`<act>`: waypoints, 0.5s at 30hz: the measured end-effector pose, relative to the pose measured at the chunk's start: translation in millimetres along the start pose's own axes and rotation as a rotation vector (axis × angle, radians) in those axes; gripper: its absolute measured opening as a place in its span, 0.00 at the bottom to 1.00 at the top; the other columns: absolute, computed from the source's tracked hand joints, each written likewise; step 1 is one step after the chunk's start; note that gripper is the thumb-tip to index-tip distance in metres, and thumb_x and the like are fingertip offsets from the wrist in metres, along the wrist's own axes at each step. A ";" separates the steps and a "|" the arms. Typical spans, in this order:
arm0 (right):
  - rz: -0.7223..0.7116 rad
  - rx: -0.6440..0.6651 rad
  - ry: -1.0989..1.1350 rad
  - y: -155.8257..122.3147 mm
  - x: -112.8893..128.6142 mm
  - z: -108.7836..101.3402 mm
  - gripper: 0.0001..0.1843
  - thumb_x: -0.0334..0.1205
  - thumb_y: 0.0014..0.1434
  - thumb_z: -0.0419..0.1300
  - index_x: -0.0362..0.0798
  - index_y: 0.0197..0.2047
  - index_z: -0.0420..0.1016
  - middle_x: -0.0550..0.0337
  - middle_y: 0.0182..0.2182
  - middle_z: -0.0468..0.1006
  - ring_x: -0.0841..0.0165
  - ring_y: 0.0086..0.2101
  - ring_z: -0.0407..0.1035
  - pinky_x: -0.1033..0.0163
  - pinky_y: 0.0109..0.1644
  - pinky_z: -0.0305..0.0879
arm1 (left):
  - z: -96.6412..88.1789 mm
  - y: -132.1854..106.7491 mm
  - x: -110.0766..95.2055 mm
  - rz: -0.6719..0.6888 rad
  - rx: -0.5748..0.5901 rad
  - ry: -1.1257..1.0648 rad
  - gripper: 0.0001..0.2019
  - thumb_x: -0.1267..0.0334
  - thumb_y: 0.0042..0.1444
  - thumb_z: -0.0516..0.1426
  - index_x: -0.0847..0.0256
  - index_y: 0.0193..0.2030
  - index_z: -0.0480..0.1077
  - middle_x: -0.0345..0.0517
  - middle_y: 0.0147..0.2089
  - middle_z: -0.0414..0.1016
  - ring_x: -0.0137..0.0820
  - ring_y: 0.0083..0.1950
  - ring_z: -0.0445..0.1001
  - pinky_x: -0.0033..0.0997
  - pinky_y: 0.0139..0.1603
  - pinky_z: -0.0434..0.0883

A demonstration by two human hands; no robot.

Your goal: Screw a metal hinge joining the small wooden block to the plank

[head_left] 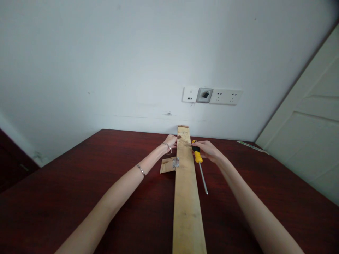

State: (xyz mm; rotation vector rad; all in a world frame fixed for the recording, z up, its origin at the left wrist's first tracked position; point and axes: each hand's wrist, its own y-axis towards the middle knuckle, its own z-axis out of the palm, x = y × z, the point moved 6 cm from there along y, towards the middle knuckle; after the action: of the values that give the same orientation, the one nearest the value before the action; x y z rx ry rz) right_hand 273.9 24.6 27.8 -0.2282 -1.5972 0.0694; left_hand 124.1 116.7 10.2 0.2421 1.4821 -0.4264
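A long wooden plank (pixel 186 197) runs away from me over the dark red table toward the wall. On its left edge a small metal hinge (pixel 176 162) joins it to a short wooden piece (pixel 167 165) sticking out leftward. My left hand (pixel 171 141) is closed at the plank's left edge, beyond the hinge; its fingertips are partly hidden by the plank. My right hand (pixel 207 150) grips a yellow and black screwdriver (pixel 197 155) at the plank's right edge. The screwdriver's shaft points back toward me, with its tip free above the table.
The dark red tabletop (pixel 79 183) spreads on both sides and meets a white wall (pixel 119 63) at the back. Wall sockets (pixel 225 96) sit above its far edge, one of them holding a black plug (pixel 205 95). A white panelled door (pixel 312 120) stands at the right.
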 end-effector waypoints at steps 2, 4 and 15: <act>-0.020 0.000 -0.007 -2.1 3.9 1.8 0.09 0.38 0.47 0.67 0.43 0.30 0.75 0.61 0.22 0.76 0.72 0.21 0.70 0.68 0.23 0.69 | -4.8 -1.5 -2.9 0.001 -0.054 -0.037 0.03 0.69 0.52 0.58 0.67 0.29 0.70 0.43 0.22 0.71 0.27 0.23 0.71 0.28 0.31 0.70; -0.042 0.002 -0.004 -4.4 8.1 4.2 0.09 0.39 0.47 0.67 0.43 0.30 0.75 0.61 0.22 0.76 0.72 0.21 0.70 0.68 0.23 0.69 | -10.1 -1.2 -4.0 0.006 -0.095 -0.076 0.03 0.71 0.51 0.60 0.68 0.28 0.70 0.43 0.22 0.71 0.27 0.24 0.71 0.29 0.32 0.71; -0.105 0.008 0.024 -20.7 30.9 12.2 0.10 0.40 0.50 0.65 0.44 0.36 0.77 0.58 0.27 0.79 0.71 0.24 0.72 0.67 0.25 0.71 | -27.1 3.0 -14.7 0.070 -0.051 -0.293 0.17 0.59 0.62 0.56 0.66 0.55 0.66 0.53 0.53 0.68 0.37 0.50 0.72 0.43 0.48 0.72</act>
State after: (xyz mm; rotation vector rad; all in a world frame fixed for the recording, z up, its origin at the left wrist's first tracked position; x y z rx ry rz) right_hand 259.0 11.3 61.5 -0.1381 -1.5820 -0.0082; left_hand 100.4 132.5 22.2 0.1817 1.1924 -0.3514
